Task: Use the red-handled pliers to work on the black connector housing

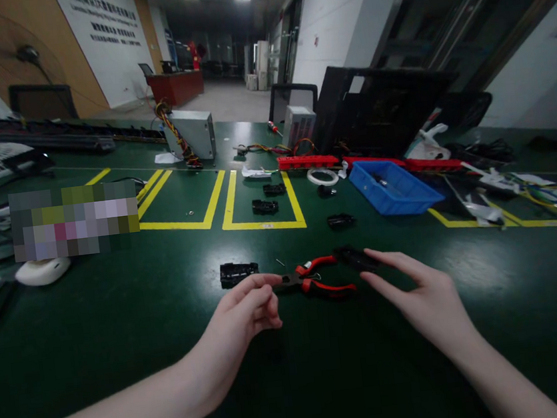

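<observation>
Red-handled pliers (319,278) lie on the green table (122,334) between my hands. My left hand (250,309) is curled, thumb and forefinger pinched right at the pliers' nose; whether it holds anything tiny I cannot make out. My right hand (418,290) has its fingers stretched out, tips touching a small black plastic part (357,258) beside the pliers' handles. Another black part (238,272) lies just beyond my left hand, with a small pin (280,262) next to it.
Yellow-taped boxes (260,224) hold more black parts (265,206). A blue bin (391,188), red strips (308,161), a tape roll (322,177), a black open case (382,110), a grey power supply (194,133) with wires, and white parts at right lie farther back. A white object (43,271) sits left.
</observation>
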A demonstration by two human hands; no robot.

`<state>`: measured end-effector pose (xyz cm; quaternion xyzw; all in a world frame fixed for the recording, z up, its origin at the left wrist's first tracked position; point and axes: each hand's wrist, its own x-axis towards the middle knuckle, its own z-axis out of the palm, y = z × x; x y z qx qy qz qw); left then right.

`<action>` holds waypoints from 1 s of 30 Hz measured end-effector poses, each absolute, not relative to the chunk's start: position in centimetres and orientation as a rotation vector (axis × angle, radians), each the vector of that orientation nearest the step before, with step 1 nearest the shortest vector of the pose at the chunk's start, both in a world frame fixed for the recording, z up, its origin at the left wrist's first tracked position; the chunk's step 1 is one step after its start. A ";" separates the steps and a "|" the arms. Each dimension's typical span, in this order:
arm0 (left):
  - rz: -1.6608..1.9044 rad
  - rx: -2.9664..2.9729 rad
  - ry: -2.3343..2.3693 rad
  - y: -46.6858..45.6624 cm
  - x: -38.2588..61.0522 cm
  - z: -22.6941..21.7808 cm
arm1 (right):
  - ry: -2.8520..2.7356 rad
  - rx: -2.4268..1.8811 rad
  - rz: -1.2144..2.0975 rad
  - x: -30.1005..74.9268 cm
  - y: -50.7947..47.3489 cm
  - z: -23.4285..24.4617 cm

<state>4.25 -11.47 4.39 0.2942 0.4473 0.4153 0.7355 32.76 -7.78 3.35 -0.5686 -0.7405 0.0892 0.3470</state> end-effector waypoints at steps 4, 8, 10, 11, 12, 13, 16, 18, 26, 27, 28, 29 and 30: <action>0.927 0.958 1.025 -10.9 1.4 4.6 | -1.831 -1.664 0.180 36.9 -4.8 1.5; 1.032 1.418 1.112 -9.9 -1.2 4.3 | -1.756 -1.852 0.140 39.3 -3.1 0.1; 1.088 1.683 1.179 -8.9 -2.5 3.7 | -1.734 -1.885 0.088 39.9 -2.8 -0.5; 1.097 1.780 1.202 -8.3 -3.0 3.4 | -1.738 -1.890 0.066 40.1 -2.6 -0.7; 1.087 1.860 1.227 -7.7 -3.5 3.0 | -1.752 -1.887 0.048 40.3 -2.5 -0.8; 1.055 1.925 1.253 -7.2 -3.9 2.6 | -1.773 -1.877 0.031 40.3 -2.5 -0.9; 0.958 2.025 1.270 -6.2 -4.5 1.6 | -1.816 -1.807 -0.118 39.9 -2.7 -0.7; 0.900 2.102 1.228 -6.1 -4.5 1.2 | -1.833 -1.720 -0.279 38.8 -3.3 0.0; 0.727 2.383 1.119 -6.6 -4.6 1.4 | -2.478 -1.295 0.027 30.1 -6.0 2.0; 0.717 2.381 1.112 -6.6 -4.7 1.5 | -2.497 -1.296 0.064 29.4 -5.8 2.0; 0.711 2.376 1.111 -6.6 -4.8 1.6 | -2.510 -1.299 0.101 28.8 -5.5 1.9; 0.706 2.372 1.111 -6.6 -4.8 1.6 | -2.520 -1.303 0.139 28.3 -5.1 1.8; 0.702 2.372 1.107 -6.6 -4.9 1.6 | -2.527 -1.305 0.171 28.0 -4.7 1.8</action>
